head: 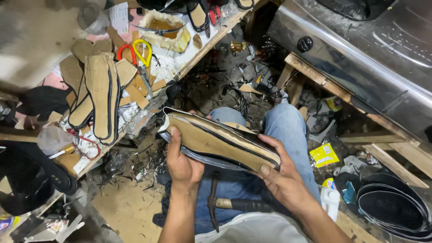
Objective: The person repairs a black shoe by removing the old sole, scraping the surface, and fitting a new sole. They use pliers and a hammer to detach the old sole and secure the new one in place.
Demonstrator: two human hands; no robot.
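Shoe soles (220,141), tan with black edging, are being held as a stack over the lap, gripped at the heel end by the left hand (182,164) and pinched at the toe by the right hand (281,177). Edges are probably best kept flush. A hammer (234,204) is lying below; scissors (137,54) are resting on the workbench (211,38).

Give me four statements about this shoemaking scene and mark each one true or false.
1. Both hands, left hand and right hand, hold the shoe sole stack. True.
2. The scissors on the workbench have blue handles. False: one is red, one yellow.
3. A hammer lies across the lap. True.
4. The glue container sits on the floor. False: it sits on the workbench.
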